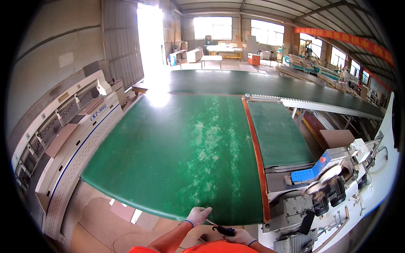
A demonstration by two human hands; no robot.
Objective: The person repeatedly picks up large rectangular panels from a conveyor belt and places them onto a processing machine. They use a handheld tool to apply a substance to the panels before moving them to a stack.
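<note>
Both my hands wear pale knitted gloves and are low in the view, at the near edge of a wide green conveyor belt. In my right hand is a black tool with a thin metal tube, which looks like an air blow gun. That tube points up and left toward my left hand. Closed fingers of my left hand meet the tube's end; the exact contact is too small to tell. Pale dusty streaks run along the belt's right half.
On the right, past an orange-brown edge strip, lies a narrower green belt. Motors and a blue perforated part sit nearer. A long white machine flanks the left; another dark belt crosses beyond.
</note>
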